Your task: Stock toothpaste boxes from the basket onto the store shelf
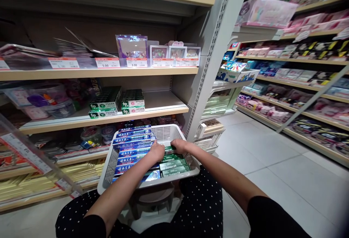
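A light grey plastic basket (104,178) sits before me on a stool (155,196). Rows of blue toothpaste boxes (129,161) fill its left side, and green-and-white toothpaste boxes (174,167) lettered "Doc Golden" lie at its right. My left hand (157,151) reaches into the middle of the basket, fingers closed at the left end of a green toothpaste box (169,149). At that box's right end, my right hand (177,145) grips with its fingers curled. Both sets of fingertips are partly hidden.
Green-and-white boxes (105,103) stand in two groups on the shelf (160,113) behind the basket. Above it, another shelf (163,71) carries small framed boxes and price tags. A grey upright post (207,63) rises at the right, beside the tiled aisle (251,140). A slanted price-tag strip (27,152) juts in at left.
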The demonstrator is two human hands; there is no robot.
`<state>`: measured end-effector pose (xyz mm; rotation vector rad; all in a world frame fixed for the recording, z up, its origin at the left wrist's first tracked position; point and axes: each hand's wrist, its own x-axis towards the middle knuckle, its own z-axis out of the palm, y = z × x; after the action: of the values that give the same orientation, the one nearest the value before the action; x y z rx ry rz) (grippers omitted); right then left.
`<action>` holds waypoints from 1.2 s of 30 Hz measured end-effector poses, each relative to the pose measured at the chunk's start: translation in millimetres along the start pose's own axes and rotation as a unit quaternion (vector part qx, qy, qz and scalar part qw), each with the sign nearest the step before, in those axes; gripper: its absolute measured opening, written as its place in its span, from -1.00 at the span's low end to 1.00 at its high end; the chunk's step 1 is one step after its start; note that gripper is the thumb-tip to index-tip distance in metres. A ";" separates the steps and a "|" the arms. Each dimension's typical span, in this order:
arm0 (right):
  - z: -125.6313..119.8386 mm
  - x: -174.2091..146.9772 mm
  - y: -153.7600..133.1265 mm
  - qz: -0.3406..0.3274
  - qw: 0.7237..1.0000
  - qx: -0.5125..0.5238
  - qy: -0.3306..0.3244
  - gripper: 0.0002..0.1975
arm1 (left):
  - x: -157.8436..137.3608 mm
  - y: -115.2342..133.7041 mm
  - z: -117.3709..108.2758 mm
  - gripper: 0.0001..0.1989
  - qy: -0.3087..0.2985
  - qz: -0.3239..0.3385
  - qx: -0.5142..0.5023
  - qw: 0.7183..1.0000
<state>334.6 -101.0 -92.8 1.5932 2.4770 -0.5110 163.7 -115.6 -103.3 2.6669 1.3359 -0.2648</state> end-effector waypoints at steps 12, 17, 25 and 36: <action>-49.1 -11.9 25.2 0.016 0.990 0.132 0.049 -0.71 | -8.3 -36.3 -39.4 -0.60 0.043 0.025 -0.162 0.986; -59.5 -13.9 30.1 0.008 0.937 0.328 0.124 -0.69 | -8.8 -48.1 -43.0 -0.65 0.167 -0.093 -0.437 0.879; -86.9 37.3 -35.2 0.019 0.778 0.490 0.393 -0.41 | -38.4 -93.0 -78.0 -0.67 0.466 -0.128 -0.481 0.731; -125.2 134.4 -120.6 -0.054 0.718 0.497 0.484 -0.69 | -38.0 -183.4 -113.8 -0.75 0.585 -0.191 -0.442 0.652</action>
<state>175.5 13.5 6.7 2.6041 3.2709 -1.5953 4.4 -12.6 6.3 1.4650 1.5458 1.8392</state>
